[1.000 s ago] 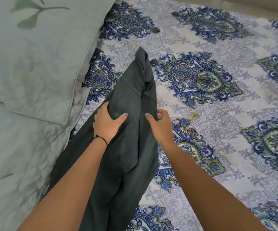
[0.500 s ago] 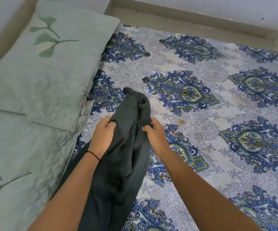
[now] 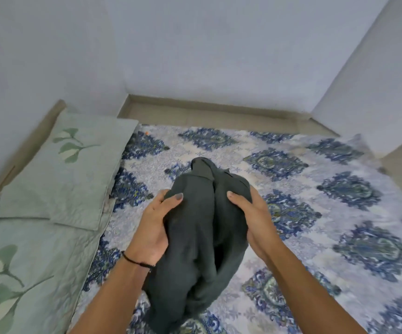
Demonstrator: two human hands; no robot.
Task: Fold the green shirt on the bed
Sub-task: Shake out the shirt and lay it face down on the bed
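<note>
The dark green shirt (image 3: pixel 200 239) is bunched in a long bundle, lifted above the bed (image 3: pixel 315 213) between both hands. My left hand (image 3: pixel 154 227) grips its left side, thumb over the front of the cloth. On the right side my right hand (image 3: pixel 253 218) holds the fabric, thumb pressed on top. The shirt's upper end flops forward past my fingers, and its lower end hangs down toward me.
The bed has a white sheet with blue paisley medallions. A pale green leaf-print pillow (image 3: pixel 58 174) and a matching quilt (image 3: pixel 24 273) lie along the left. Walls close the corner behind, and a beige floor strip (image 3: pixel 219 114) runs past the bed's far edge.
Both hands have raised the shirt off the bed and gathered it into a tighter bundle. My view has tilted up, so the walls now show.
</note>
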